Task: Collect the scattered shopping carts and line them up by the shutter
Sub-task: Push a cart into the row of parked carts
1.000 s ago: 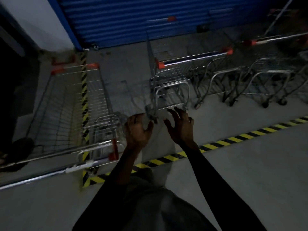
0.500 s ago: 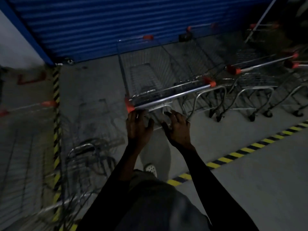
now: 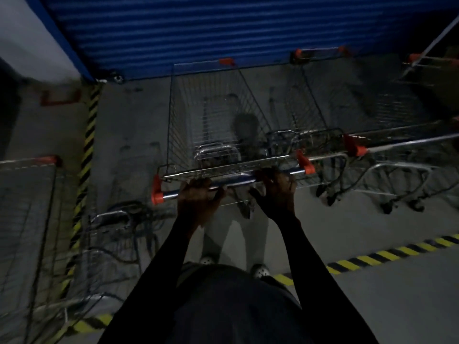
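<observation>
A grey concrete floor [image 3: 372,306] fills the lower right of the frame, dimly lit. A yellow-and-black striped line [image 3: 387,256] crosses it from the lower centre toward the right edge. A second striped line [image 3: 89,135] runs up the left side. A pale wall [image 3: 29,33] stands in the upper left, with darkness below it at the left edge.

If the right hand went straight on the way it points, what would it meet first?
The right hand grips the cart handle, pointing toward the shutter. Straight on, it would likely meet the wire rear panel of that cart's basket first, just beyond the bar; depth is unclear.
</observation>
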`<action>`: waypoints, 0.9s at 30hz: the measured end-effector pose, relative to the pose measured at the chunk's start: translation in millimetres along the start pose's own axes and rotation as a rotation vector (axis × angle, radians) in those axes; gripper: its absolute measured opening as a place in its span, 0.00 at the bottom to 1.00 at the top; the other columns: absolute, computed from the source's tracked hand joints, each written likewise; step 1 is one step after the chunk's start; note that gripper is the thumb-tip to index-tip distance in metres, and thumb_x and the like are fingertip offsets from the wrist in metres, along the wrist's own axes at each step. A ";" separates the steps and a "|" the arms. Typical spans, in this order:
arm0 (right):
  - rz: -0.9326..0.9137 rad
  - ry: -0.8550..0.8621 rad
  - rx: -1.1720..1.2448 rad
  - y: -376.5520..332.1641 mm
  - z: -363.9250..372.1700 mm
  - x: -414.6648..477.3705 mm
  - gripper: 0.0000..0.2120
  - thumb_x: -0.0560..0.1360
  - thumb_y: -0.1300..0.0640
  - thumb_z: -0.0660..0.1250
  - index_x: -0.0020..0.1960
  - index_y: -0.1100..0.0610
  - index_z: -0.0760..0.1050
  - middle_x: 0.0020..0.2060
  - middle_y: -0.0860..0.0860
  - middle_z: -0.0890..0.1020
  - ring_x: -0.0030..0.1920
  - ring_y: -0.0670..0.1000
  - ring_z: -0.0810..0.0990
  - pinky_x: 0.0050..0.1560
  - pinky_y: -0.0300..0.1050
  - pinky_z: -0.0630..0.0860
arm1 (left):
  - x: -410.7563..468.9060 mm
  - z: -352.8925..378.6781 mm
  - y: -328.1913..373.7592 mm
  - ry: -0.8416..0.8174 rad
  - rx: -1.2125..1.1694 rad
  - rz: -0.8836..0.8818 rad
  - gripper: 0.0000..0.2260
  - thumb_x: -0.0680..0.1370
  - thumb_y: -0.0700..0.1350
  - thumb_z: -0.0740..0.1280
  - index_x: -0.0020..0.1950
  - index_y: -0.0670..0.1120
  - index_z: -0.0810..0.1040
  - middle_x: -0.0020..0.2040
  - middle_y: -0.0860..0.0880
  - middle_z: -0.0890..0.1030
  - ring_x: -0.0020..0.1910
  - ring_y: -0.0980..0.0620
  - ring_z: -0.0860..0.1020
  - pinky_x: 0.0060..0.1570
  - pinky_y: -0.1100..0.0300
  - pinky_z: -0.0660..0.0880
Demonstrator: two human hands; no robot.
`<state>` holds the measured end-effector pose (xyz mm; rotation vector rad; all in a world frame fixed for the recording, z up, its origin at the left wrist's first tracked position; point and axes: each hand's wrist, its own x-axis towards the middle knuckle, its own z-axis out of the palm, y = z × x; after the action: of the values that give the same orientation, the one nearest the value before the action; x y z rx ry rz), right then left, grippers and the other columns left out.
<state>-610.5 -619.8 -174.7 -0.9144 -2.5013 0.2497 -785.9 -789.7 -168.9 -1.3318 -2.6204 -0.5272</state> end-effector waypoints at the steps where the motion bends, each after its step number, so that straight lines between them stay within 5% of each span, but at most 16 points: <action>1: -0.029 -0.004 0.017 14.3 0.4 4.9 0.21 0.75 0.39 0.72 0.64 0.46 0.82 0.62 0.49 0.81 0.68 0.54 0.74 0.69 0.56 0.60 | -0.3 -1.5 -3.7 -0.008 0.017 -0.020 0.22 0.78 0.65 0.63 0.47 0.47 0.83 0.44 0.46 0.84 0.47 0.41 0.82 0.50 0.48 0.78; 5: -0.231 -0.004 0.063 53.0 7.8 37.0 0.21 0.76 0.32 0.66 0.56 0.47 0.85 0.51 0.49 0.85 0.59 0.58 0.82 0.68 0.57 0.63 | -8.9 -11.2 -17.4 -0.077 0.181 -0.124 0.30 0.80 0.72 0.53 0.49 0.50 0.84 0.47 0.48 0.82 0.52 0.42 0.78 0.60 0.45 0.69; 9: -0.331 0.041 0.009 61.1 15.5 51.6 0.21 0.75 0.31 0.68 0.53 0.47 0.85 0.48 0.49 0.85 0.53 0.58 0.82 0.60 0.56 0.69 | -8.4 -9.2 -13.9 0.140 0.091 -0.217 0.25 0.79 0.68 0.63 0.44 0.45 0.79 0.45 0.45 0.79 0.49 0.39 0.76 0.55 0.46 0.72; 14: -0.307 0.015 0.169 61.1 31.5 89.7 0.24 0.75 0.28 0.66 0.49 0.48 0.84 0.45 0.48 0.85 0.50 0.57 0.83 0.58 0.63 0.74 | 20.5 -0.8 -19.2 0.114 0.073 -0.292 0.25 0.78 0.69 0.62 0.47 0.47 0.79 0.49 0.47 0.78 0.54 0.41 0.74 0.57 0.47 0.69; 18: -0.249 -0.010 0.243 46.7 50.0 143.3 0.31 0.75 0.24 0.59 0.50 0.49 0.85 0.44 0.48 0.84 0.52 0.54 0.80 0.58 0.58 0.77 | 68.1 6.4 -43.0 0.113 0.077 -0.301 0.26 0.79 0.69 0.62 0.49 0.46 0.80 0.51 0.44 0.78 0.56 0.38 0.74 0.59 0.45 0.72; 23: -0.247 -0.044 0.221 22.5 95.1 221.8 0.29 0.76 0.26 0.63 0.51 0.51 0.85 0.43 0.50 0.83 0.47 0.56 0.82 0.50 0.54 0.78 | 145.7 28.9 -113.4 0.101 0.050 -0.253 0.25 0.80 0.67 0.63 0.48 0.45 0.81 0.47 0.43 0.82 0.54 0.37 0.78 0.63 0.40 0.71; 27: -0.191 -0.063 0.169 -9.2 138.4 271.5 0.29 0.76 0.25 0.61 0.50 0.49 0.84 0.43 0.51 0.83 0.47 0.61 0.82 0.54 0.60 0.77 | 206.6 42.9 -175.2 0.049 0.132 -0.252 0.26 0.80 0.67 0.64 0.43 0.44 0.81 0.42 0.44 0.82 0.49 0.37 0.80 0.63 0.37 0.72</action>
<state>-864.6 -452.7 -195.2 -0.6047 -2.5581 0.4252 -1048.6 -713.5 -190.1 -0.9458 -2.7444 -0.4046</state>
